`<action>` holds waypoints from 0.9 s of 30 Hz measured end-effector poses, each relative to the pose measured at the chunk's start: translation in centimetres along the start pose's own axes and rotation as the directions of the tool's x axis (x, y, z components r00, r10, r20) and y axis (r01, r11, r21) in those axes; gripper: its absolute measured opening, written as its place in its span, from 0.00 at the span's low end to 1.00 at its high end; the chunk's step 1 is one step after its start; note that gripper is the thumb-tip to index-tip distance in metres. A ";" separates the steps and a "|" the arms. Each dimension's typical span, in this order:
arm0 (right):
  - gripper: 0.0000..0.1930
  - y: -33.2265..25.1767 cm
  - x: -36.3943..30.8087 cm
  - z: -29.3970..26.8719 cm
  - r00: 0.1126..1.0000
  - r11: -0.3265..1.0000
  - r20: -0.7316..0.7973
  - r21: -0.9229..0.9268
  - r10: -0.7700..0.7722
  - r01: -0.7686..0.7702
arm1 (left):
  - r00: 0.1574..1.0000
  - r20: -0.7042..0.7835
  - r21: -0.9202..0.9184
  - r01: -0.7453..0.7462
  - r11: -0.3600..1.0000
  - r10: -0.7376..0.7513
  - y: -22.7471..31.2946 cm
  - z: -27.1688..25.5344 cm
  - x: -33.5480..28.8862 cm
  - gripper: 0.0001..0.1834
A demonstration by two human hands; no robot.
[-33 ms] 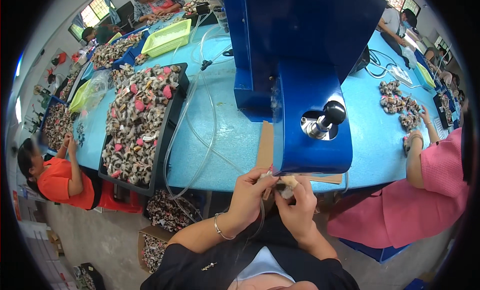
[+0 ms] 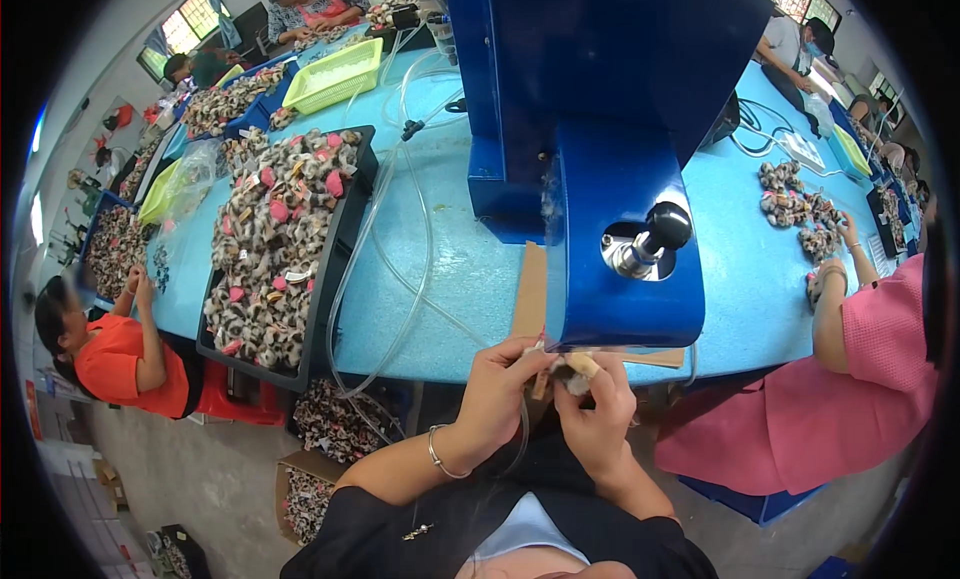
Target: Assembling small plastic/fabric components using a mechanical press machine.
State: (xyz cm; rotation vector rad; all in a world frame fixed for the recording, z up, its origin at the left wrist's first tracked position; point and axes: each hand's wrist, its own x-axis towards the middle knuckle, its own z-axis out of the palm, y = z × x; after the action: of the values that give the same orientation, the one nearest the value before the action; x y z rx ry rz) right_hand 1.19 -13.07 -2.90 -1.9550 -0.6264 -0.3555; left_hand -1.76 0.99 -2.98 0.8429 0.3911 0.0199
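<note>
- The work on the small plush piece [image 2: 575,382] seems, in my judgement, to be in the middle: it is between both hands, not laid down anywhere.
- The left hand [image 2: 497,394] pinches, with thumb and fingers, the left end of this piece; the right hand [image 2: 597,417] pinches its right end, where a pale yellowish part shows. The fingers cover much of it, so I cannot tell which details are done.
- Far to the left of the left hand, a black tray [image 2: 342,269] carries a high heap of plush pieces [image 2: 275,249], with some pink parts among them. Whether these are finished or waiting, I cannot tell.
- Just ahead of both hands stands the blue machine [image 2: 625,209], with a black knob [image 2: 668,225] on its front. Its head overhangs and hides what is below, so it limits the room in front of the fingers.
- A cardboard strip [image 2: 531,289] lies on the blue table [image 2: 440,269], ahead of the left hand.
- Clear tubes [image 2: 429,204] run between the tray and the machine, and one comes close to the left hand; it could perhaps catch there.
- Well apart to the right of the right hand, a person in pink [image 2: 800,399] sits near more plush bundles [image 2: 790,207].
</note>
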 end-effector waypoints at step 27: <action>0.13 0.2 1.0 -0.1 0.987 0.985 -0.163 0.170 -0.010 0.038 | 0.984 0.034 0.024 -0.178 0.984 0.177 0.8 1.9 0.2 0.08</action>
State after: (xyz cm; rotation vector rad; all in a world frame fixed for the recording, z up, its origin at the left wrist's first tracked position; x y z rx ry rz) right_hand 2.14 -12.92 -2.46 -1.7348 -0.5576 -0.4548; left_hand -0.77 0.24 -1.34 0.9015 0.2864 0.1667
